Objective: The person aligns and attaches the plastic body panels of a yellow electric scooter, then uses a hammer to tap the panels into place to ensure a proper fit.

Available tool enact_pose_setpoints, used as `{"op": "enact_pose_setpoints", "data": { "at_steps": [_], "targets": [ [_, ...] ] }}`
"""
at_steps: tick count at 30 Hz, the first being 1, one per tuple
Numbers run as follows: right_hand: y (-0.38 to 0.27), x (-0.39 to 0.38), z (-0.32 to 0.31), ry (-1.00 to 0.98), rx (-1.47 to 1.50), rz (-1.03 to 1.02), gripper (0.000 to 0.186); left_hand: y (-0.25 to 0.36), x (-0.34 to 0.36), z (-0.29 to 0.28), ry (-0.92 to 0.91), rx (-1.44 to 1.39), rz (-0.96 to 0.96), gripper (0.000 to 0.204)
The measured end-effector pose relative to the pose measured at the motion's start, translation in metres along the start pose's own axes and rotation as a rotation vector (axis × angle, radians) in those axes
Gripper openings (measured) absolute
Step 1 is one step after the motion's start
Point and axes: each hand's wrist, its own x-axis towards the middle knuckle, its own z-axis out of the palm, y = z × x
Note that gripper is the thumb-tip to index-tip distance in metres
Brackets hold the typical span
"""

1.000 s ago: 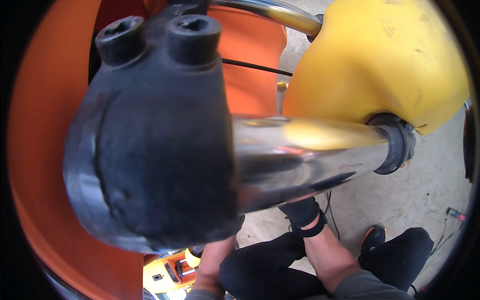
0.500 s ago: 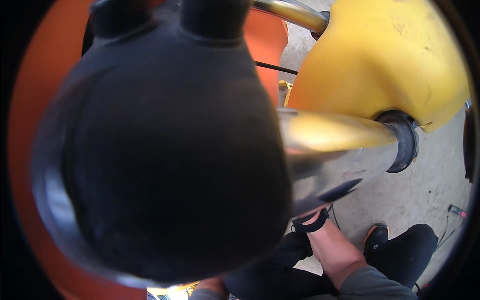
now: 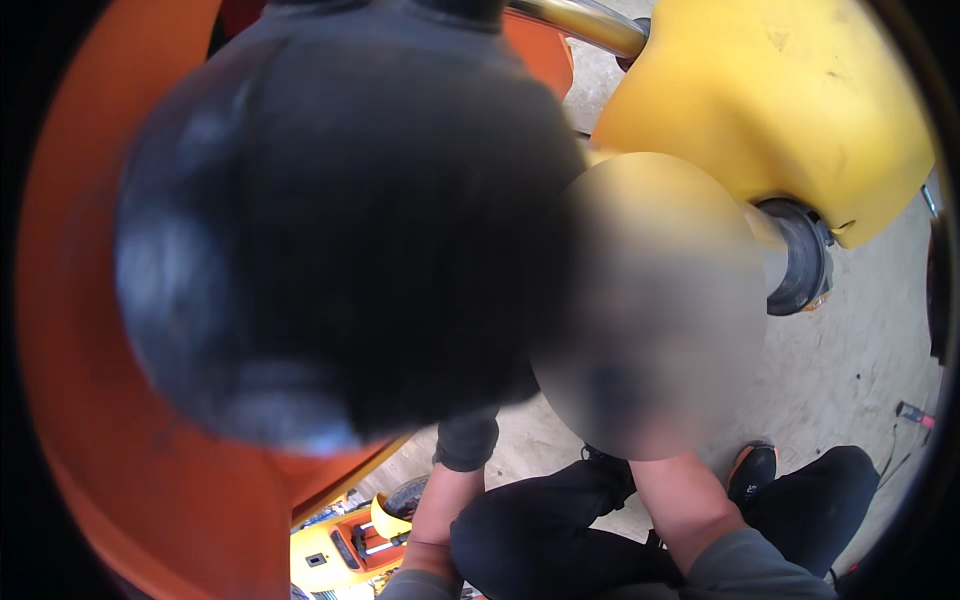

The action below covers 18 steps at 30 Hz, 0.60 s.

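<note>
One black rounded cap (image 3: pixel 330 230), rubbery in look, very close to the camera and out of focus; it fills the left and centre of the view and blocks most of what lies behind it.

One orange curved panel (image 3: pixel 90 420), behind and around the black rounded cap, running from the far left down to the near left.

One yellow moulded body (image 3: pixel 790 110), far right, with one dark ring collar (image 3: pixel 805 260) at its lower edge. One metal tube (image 3: pixel 590 22) shows at the far top, between the orange curved panel and the yellow moulded body.

One blurred patch (image 3: pixel 650 310) sits in the middle right, covering whatever joins the black rounded cap to the dark ring collar.

Two forearms come up from the near edge. We count the left forearm (image 3: pixel 440 500), in a dark cuff, rising to the underside of the black rounded cap, and the right forearm (image 3: pixel 690 500) rising into the blurred patch. Neither hand shows: the left hand is hidden by the black rounded cap and the right hand by the blurred patch, so we cannot tell whether either grip is open or closed, or on what.

Two legs in black trousers (image 3: pixel 540 530), near centre, over one concrete floor (image 3: pixel 850 370). One dark shoe (image 3: pixel 752 468) with an orange rim, near right. One small yellow and orange machine (image 3: pixel 340 550), near left, low down.
</note>
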Motion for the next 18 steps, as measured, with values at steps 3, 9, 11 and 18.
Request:
{"op": "enact_pose_setpoints", "data": {
  "at_steps": [3,9,11,18],
  "targets": [
    [-0.018,0.015,-0.006,-0.082,0.090,0.056,0.039,0.025,0.012,-0.009,0.037,-0.061,0.041,0.012],
    [-0.019,0.020,-0.012,-0.039,0.257,0.076,0.041,0.043,0.017,-0.028,-0.058,-0.137,0.062,0.023],
    [-0.024,0.018,-0.014,-0.116,0.278,0.160,0.044,0.043,0.016,-0.029,-0.044,-0.262,-0.094,0.024],
    [-0.024,0.016,-0.009,-0.010,0.337,0.028,0.047,0.048,0.019,-0.026,-0.014,-0.105,0.038,0.028]
  ]
}}
